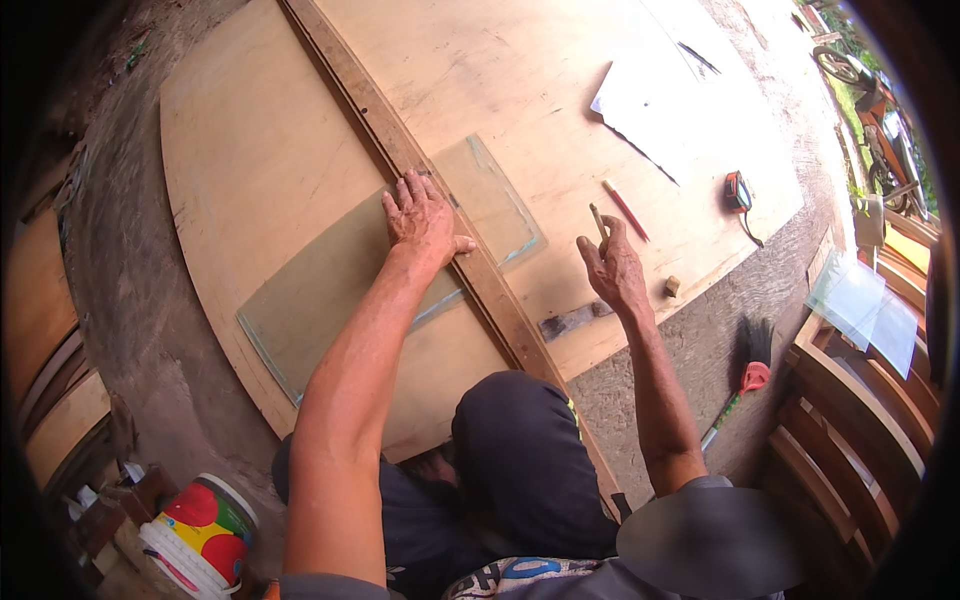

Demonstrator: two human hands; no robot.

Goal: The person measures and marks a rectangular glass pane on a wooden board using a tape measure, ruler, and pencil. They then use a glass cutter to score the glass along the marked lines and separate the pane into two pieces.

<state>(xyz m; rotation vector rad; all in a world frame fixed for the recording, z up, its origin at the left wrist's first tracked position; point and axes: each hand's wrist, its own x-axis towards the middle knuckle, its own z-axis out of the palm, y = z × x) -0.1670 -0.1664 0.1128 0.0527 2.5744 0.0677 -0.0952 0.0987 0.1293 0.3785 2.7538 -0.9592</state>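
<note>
My left hand [422, 222] lies flat with spread fingers on a long wooden straightedge [372, 115], pressing it across a sheet of glass [335, 270]. The glass rests on a large plywood board [240, 110] and shows on both sides of the wood. To the right of the straightedge, my right hand [617, 262] is raised over the board, apart from the glass. Between its fingers is a short, thin tan stick [598, 220], whose exact kind I cannot make out. A red pencil [627, 210] lies just beyond that hand.
White paper [650, 115], an orange-black tape measure [738, 192], a small block [671, 287] and a dark flat strip [575, 320] lie on the board. Rightward are a red-headed brush [755, 375], glass pieces [865, 305] and wooden frames [850, 400]. A colourful bucket [205, 530] stands lower left.
</note>
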